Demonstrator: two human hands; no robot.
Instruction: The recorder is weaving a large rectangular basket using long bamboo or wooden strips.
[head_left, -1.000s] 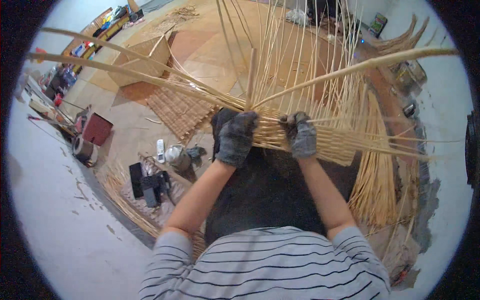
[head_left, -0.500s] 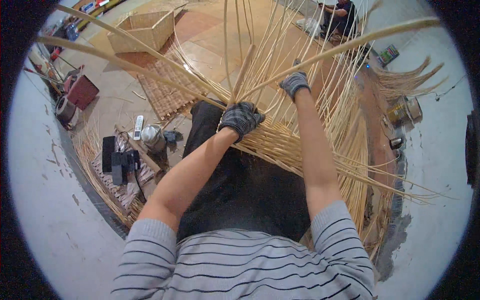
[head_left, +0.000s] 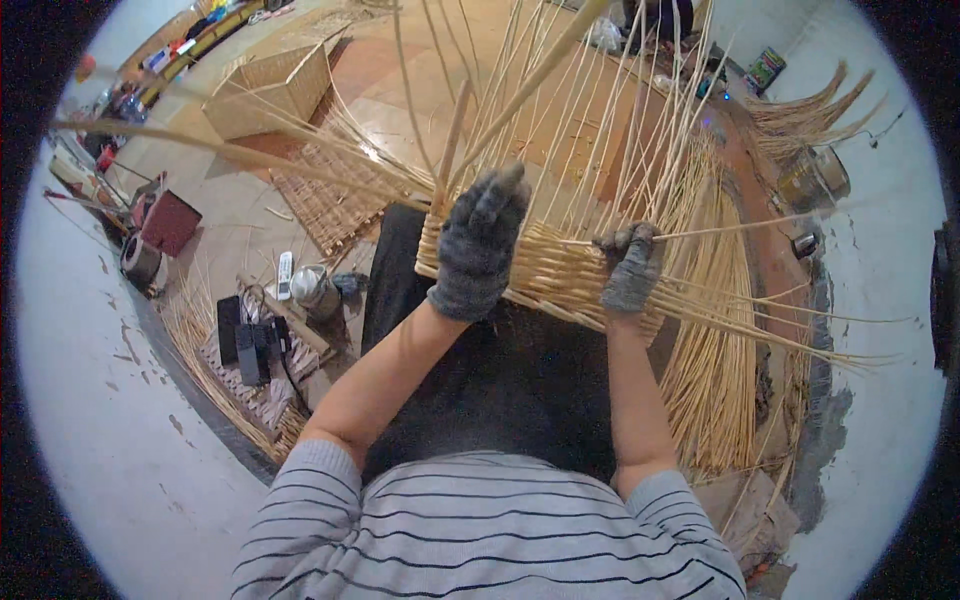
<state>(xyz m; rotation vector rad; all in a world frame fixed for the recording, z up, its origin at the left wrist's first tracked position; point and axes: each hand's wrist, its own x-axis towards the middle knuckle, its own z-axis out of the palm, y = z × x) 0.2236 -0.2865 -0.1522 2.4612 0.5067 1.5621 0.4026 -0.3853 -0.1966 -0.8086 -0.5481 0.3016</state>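
Observation:
A woven wicker basket side of pale willow rods lies across my dark-trousered lap, with many upright stakes fanning away from me. My left hand, in a grey knitted glove, rests over the left part of the weave, fingers stretched out and pointing away. Its blurred fingertips reach near the base of a thick rod. Near the right end of the weave, my right hand, gloved alike, has its fingers closed round a thin wicker rod, whose free end runs out to the right.
Long willow rods lie in a bundle at my right. Beyond are a finished-looking wicker basket and a woven mat. At left lie a white remote control, a metal container and a red dustpan. Another person sits far off.
My right hand has come down and nearer from among the stakes to the weave's right end, with a rod now drawn rightward. My left hand has opened from its grip, fingers extended.

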